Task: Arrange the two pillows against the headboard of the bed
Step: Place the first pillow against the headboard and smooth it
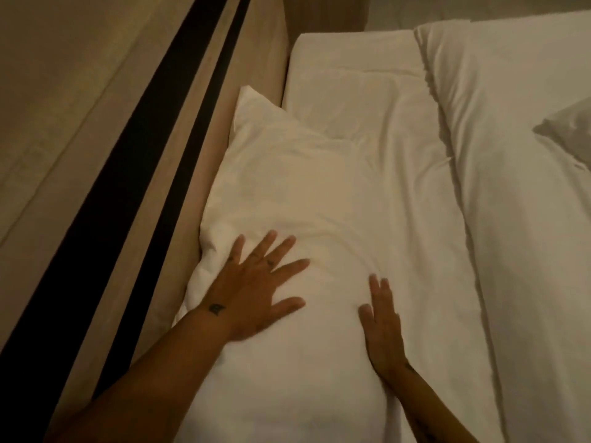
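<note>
We see a big white bed [367,91] with a duvet [511,155] on its right part, and along its left side a tan headboard [249,75] with one pillow [287,187] lying right up against it. Our left hand [256,289] lies flat on the pillow with fingers spread wide, and our right hand [380,321] presses its right edge with fingers straight and together, so both hands are open and grab nothing. We think a hard push could bunch the pillow up or slide it off line, and we can only find one pillow for sure, so the second may get left out.
</note>
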